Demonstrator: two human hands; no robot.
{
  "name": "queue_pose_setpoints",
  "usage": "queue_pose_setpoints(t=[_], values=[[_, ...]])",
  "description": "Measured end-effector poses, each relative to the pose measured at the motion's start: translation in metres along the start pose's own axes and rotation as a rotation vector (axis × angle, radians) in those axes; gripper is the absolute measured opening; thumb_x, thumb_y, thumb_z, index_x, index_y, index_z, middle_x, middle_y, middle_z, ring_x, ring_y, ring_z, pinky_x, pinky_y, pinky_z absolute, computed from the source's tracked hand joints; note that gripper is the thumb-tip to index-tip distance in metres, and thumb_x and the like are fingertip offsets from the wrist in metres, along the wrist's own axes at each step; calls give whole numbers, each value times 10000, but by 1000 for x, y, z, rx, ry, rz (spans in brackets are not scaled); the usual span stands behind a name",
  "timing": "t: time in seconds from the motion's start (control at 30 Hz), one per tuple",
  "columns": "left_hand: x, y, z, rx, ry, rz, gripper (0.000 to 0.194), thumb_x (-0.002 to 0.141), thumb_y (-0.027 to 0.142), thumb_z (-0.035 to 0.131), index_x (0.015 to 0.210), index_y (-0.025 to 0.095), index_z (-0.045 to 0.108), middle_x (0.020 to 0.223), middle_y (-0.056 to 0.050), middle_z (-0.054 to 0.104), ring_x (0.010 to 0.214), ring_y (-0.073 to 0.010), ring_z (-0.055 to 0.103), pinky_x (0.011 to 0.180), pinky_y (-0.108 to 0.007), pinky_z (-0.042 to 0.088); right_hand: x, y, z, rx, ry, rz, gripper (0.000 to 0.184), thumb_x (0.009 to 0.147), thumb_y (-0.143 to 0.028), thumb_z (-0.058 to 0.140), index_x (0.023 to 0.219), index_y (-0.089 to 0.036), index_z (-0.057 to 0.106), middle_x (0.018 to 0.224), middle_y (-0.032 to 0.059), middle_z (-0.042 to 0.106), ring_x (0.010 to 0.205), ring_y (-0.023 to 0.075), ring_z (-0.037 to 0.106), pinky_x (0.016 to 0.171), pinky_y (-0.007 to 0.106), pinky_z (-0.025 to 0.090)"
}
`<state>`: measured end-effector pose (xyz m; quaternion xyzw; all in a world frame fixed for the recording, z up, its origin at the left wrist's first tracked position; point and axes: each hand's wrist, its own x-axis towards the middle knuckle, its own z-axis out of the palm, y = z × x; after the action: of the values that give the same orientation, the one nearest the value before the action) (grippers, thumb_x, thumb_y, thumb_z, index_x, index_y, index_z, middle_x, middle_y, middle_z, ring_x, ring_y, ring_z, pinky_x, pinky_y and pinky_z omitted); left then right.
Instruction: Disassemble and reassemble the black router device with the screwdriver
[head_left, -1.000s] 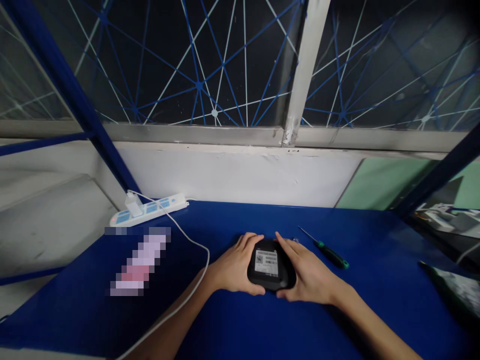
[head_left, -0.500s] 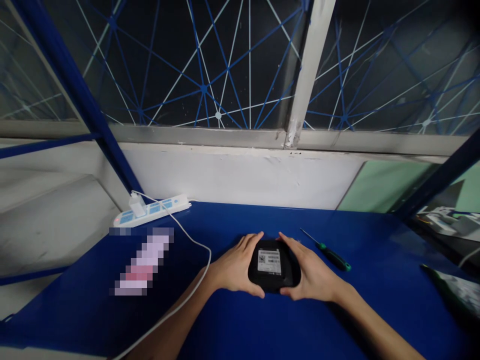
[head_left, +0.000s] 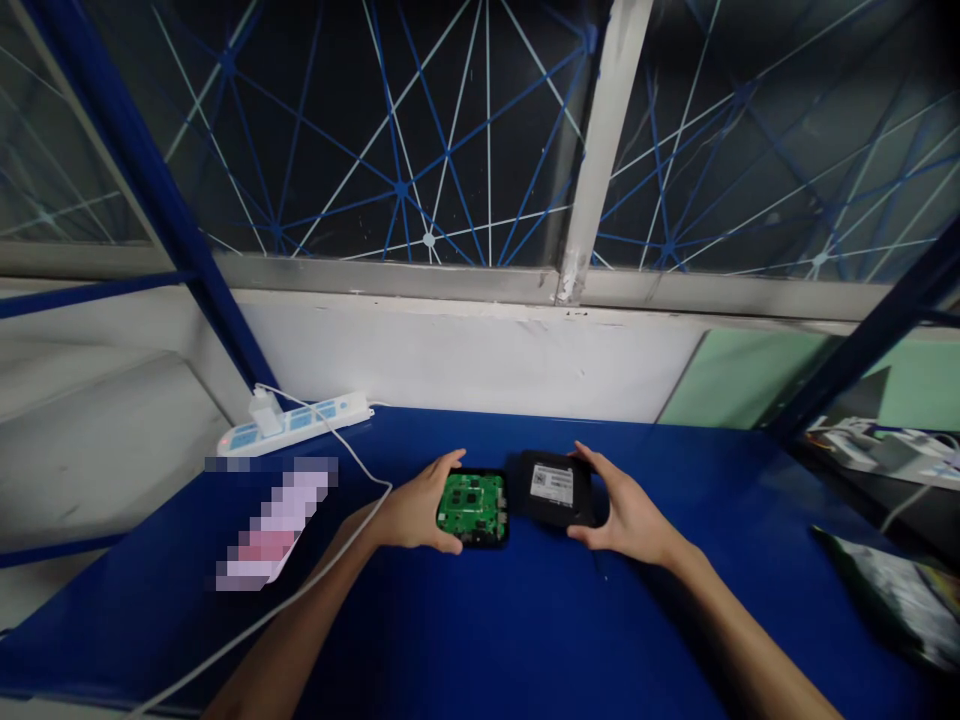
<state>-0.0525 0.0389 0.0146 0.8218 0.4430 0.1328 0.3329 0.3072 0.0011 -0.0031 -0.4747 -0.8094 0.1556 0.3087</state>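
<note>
A small black device casing is in two parts. My left hand [head_left: 416, 510] grips the left side of the black tray [head_left: 495, 543], thumb at the near edge and fingers at the far edge. A green circuit board [head_left: 472, 505] lies face up inside it. To the right, my right hand [head_left: 630, 515] is closed on the right side of the black cover [head_left: 541, 511], which has a white printed label [head_left: 552, 484] on top. A narrow gap separates cover and tray. The screwdriver seen earlier is hidden, apparently behind my right hand or the cover.
A white power strip [head_left: 352, 408] with a plugged-in charger [head_left: 265, 412] stands at the back left. Its white cable [head_left: 300, 592] crosses over my left forearm. A blurred-out flat pinkish item [head_left: 281, 525] lies on the blue table [head_left: 465, 630]. A plastic bag [head_left: 892, 590] lies at right.
The casing has come apart: my right hand has drawn the labelled cover to the right, and my left hand has moved left with the tray, exposing the green board. The screwdriver has gone from sight.
</note>
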Motion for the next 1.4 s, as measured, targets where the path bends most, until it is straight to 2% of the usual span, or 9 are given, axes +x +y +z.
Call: queue_pose_setpoints(t=[0.27, 0.37, 0.43, 0.6, 0.77, 0.97, 1.1, 1.27, 1.4], values=[[-28, -25, -13, -10, 86, -2, 1245, 606, 490, 882, 1569, 215, 142, 1611, -202, 289, 1475, -410, 320, 1204, -586, 252, 1, 2, 2, -10, -15, -12, 1106, 694, -486, 803, 1575, -194, 201, 1471, 200, 506, 1348, 375, 521, 1132, 586, 389], [-23, 1, -2, -23, 72, 64, 1114, 763, 658, 730, 1578, 190, 132, 1657, -208, 174, 1530, -409, 170, 1225, -600, 189, 1, 2, 2, -16, -31, -13, 1118, 682, -485, 810, 1576, -193, 206, 1469, 204, 509, 1342, 383, 524, 1131, 596, 384], [-12, 27, 10, 31, 23, 114, 1184, 711, 710, 759, 1581, 199, 139, 1671, -189, 146, 1543, -417, 88, 1238, -608, 142, 0, 1, 2, -28, -44, -19, 1127, 681, -488, 810, 1580, -194, 197, 1471, 207, 504, 1342, 387, 521, 1131, 604, 380], [26, 70, 30, 193, 21, 227, 1177, 651, 678, 823, 1562, 217, 237, 1633, -168, 285, 1527, -425, 172, 1241, -606, 147, -1, -1, 2, -49, -61, -52, 1145, 688, -522, 808, 1583, -169, 188, 1454, 212, 499, 1332, 370, 515, 1128, 570, 396], [39, 55, 21, 424, -57, 81, 1191, 529, 691, 851, 1489, 158, 389, 1508, -216, 450, 1420, -484, 373, 1211, -637, 163, -1, -3, 1, -53, -60, -51, 1150, 682, -522, 815, 1582, -166, 194, 1423, 206, 513, 1299, 367, 522, 1109, 565, 411], [27, 34, 4, 516, -136, -58, 1123, 536, 610, 862, 1485, 208, 415, 1433, -163, 518, 1375, -432, 442, 1141, -536, 359, 1, -8, -4, -56, -70, -23, 1145, 677, -489, 828, 1580, -167, 202, 1418, 208, 508, 1296, 370, 516, 1111, 569, 411], [23, 34, -2, 536, -177, -78, 1178, 522, 615, 867, 1501, 163, 394, 1453, -185, 498, 1389, -432, 427, 1193, -563, 268, 1, -10, -4, -50, -67, -30, 1154, 678, -494, 826, 1589, -193, 184, 1419, 193, 516, 1297, 368, 519, 1109, 567, 416], [25, 55, 10, 384, -71, 95, 1209, 564, 660, 859, 1533, 175, 324, 1543, -198, 406, 1465, -425, 320, 1237, -595, 112, 0, -18, -1, -62, -73, -61, 1172, 664, -510, 823, 1594, -195, 182, 1417, 207, 532, 1290, 393, 528, 1085, 596, 422], [36, 76, 28, 252, -81, 318, 1122, 665, 578, 834, 1550, 195, 258, 1591, -179, 337, 1497, -386, 279, 1245, -573, 157, -1, -25, 2, -80, -84, -79, 1196, 633, -548, 830, 1584, -158, 218, 1396, 220, 554, 1271, 397, 549, 1079, 585, 437]])
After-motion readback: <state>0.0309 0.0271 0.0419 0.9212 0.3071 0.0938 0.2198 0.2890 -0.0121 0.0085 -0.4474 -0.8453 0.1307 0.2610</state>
